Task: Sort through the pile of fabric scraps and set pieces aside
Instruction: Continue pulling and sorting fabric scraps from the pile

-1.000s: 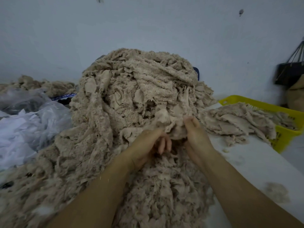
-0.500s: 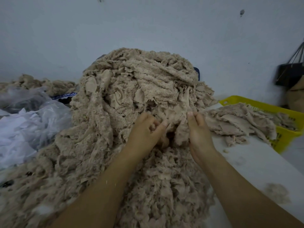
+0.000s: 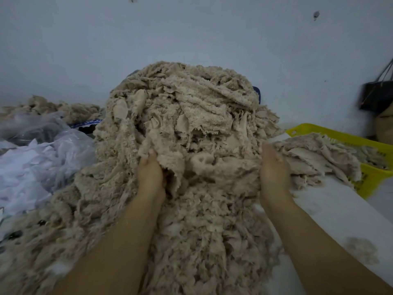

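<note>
My left hand (image 3: 150, 173) and right hand (image 3: 274, 171) are bare, with nothing worn on the fingers or wrists that show. My left forearm (image 3: 119, 248) and right forearm (image 3: 319, 248) are just as bare, slim and smooth down to the bottom edge of the view. A few tiny specks of lint (image 3: 127, 218) cling to the left forearm, and short pale fibres (image 3: 277, 159) stick to the edge of my right hand.

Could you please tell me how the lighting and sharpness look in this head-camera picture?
Head view: the light is dim, flat and bluish, with no glare and only soft shadows in the folds of the pile. Head view: the pile's middle is fairly sharp, while the bag at the right edge is smeared. The wide lens stretches things near the borders.
</note>
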Action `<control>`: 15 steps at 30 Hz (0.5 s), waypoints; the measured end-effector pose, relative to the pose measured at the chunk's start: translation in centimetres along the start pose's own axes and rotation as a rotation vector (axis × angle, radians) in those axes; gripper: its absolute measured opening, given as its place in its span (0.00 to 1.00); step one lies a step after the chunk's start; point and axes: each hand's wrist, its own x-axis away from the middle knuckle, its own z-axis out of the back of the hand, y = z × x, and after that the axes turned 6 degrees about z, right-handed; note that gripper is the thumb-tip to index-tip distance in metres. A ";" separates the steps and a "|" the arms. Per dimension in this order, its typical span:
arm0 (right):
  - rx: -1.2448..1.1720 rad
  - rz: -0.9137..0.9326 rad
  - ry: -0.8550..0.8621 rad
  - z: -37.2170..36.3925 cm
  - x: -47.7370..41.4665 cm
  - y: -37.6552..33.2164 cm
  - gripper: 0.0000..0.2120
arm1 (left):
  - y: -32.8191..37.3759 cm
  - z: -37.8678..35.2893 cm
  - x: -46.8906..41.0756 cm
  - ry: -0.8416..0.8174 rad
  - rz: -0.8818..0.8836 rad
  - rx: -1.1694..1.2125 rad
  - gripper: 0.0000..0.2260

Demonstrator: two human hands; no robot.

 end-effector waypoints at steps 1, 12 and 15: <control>0.038 0.036 0.008 0.1 -0.2 0.3 0.22 | 0.2 0.1 0.0 -0.031 0.023 0.050 0.15; 0.369 0.546 -0.664 -2.3 2.5 1.7 0.15 | -0.9 -2.1 4.3 -0.556 -0.136 -0.331 0.12; 0.440 0.476 -0.793 -2.6 2.3 2.5 0.05 | -1.3 -2.2 5.0 -0.628 -0.248 -0.446 0.10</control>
